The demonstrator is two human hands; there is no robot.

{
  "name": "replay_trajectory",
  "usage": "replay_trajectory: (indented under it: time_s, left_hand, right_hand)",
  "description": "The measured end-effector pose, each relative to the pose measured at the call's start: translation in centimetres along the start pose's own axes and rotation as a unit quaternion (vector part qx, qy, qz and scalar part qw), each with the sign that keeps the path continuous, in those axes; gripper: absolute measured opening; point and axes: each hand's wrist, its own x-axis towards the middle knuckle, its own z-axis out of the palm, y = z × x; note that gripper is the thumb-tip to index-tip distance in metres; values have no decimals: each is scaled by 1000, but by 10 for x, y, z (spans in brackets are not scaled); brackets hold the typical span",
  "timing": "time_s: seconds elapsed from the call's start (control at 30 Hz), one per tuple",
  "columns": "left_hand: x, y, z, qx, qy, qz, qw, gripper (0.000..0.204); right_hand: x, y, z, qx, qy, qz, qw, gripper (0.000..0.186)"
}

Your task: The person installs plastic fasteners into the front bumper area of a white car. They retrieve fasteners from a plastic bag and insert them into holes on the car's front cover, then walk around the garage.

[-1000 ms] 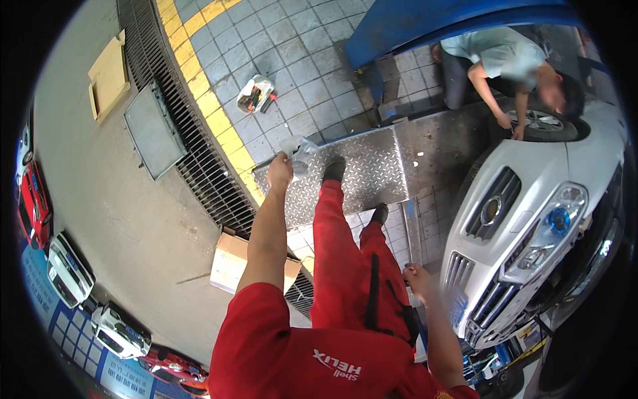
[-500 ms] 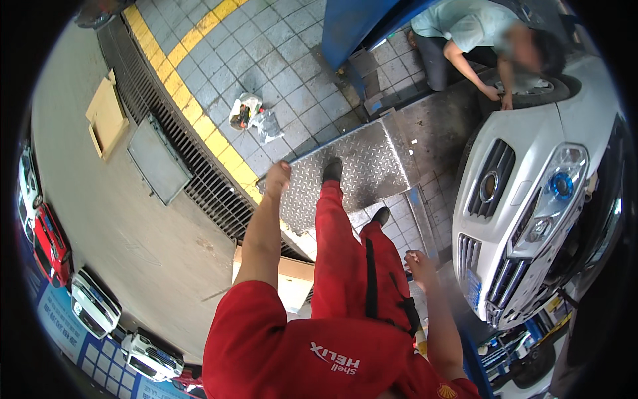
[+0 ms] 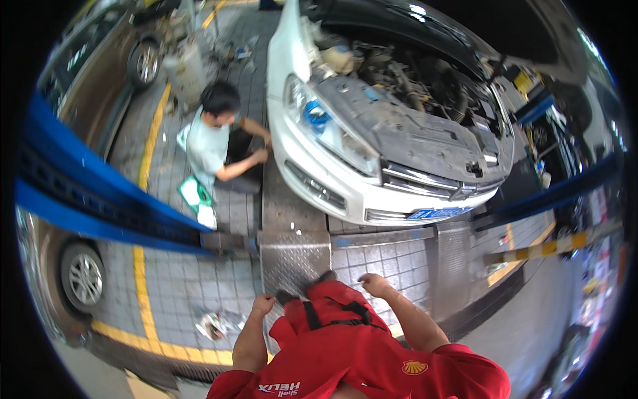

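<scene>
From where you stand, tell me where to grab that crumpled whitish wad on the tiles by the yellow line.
Probably pinch the crumpled wad at its bunched, raised middle, coming straight down from above with the left hand, the nearer one. It lies loose and low on the tiled floor, so no edge offers a side grip.

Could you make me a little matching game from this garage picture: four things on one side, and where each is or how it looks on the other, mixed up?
Things:
1. white car
2. crouching person
3. metal ramp plate
4. left hand

Descriptions:
A. closed in a loose fist, holding nothing
B. bonnet raised, engine showing
C. beside the car's front corner, arms reaching toward it
D. grey and studded, on the floor in front of the car

Pairs: 1-B, 2-C, 3-D, 4-A
</scene>
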Motion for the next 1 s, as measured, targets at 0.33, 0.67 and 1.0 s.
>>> replay_trajectory:
  time_s: [0.33,0.67,1.0]
  left_hand:
    - [52,285,-115,225,135,108,959,45]
    - [132,712,-94,308,293,446,788,49]
    - [215,850,-59,496,291,298,762,73]
  right_hand:
    - [-58,231,74,398,109,346,842,30]
    - [-78,189,123,680,221,322,620,25]
    - [-117,160,154,594,160,473,631,43]
